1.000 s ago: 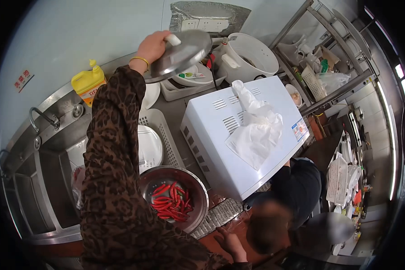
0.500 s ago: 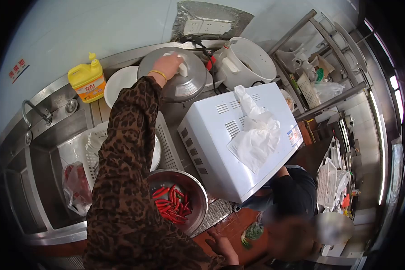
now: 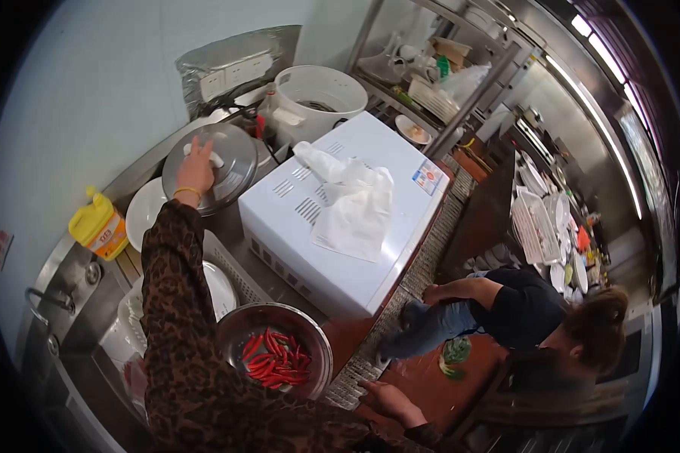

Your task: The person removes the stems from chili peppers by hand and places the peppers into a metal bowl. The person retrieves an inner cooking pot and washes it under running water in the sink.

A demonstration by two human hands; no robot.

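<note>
My left hand [image 3: 196, 171], in a leopard-print sleeve, is at the white handle of a round metal pot lid [image 3: 234, 180]. Its fingers lie over the handle, which shows on both sides of them. Low in the view, my right hand [image 3: 389, 401] is held out with loosely spread fingers and nothing in it. Nearest to that hand is a steel bowl [image 3: 322, 349] of red chili peppers [image 3: 276, 361]. A white plate [image 3: 143, 212] stands left of the lid.
A white appliance [image 3: 279, 245] with a crumpled white plastic bag [image 3: 355, 204] on top stands right of the lid. A yellow detergent jug [image 3: 98, 226] is near the sink. A person [image 3: 521, 306] bends near leafy greens [image 3: 455, 355] on the floor.
My view has turned, so the counter things appear further left and lower. My left hand stays at the lid's handle. More of the bending person and the floor shows.
</note>
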